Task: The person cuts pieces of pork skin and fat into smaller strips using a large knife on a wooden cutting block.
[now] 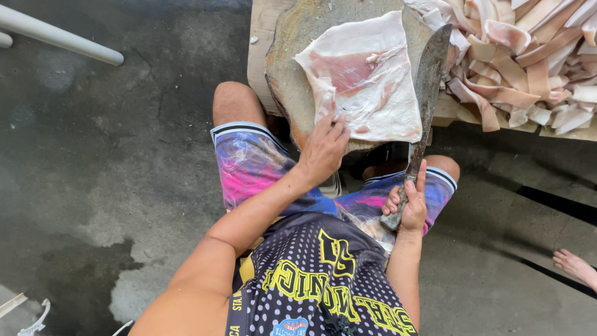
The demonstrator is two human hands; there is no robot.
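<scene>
The left hand [323, 149] lies flat, fingers spread, pressing the near edge of a big slab of raw meat [367, 78] on a round wooden block [286, 74]. The right hand [407, 202] is wrapped tight around a big knife [429, 81] beside the slab. The slab looks whole, not yet cut. Many cut strips [528, 56] lie piled on the right.

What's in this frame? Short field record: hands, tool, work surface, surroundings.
left hand: flat on the near edge of the meat slab
right hand: gripping the cleaver by its handle, blade beside the slab
surface: round chopping block on a wooden table
nearby: pile of cut strips to the right
floor: wet concrete, white pipe, another person's foot
</scene>
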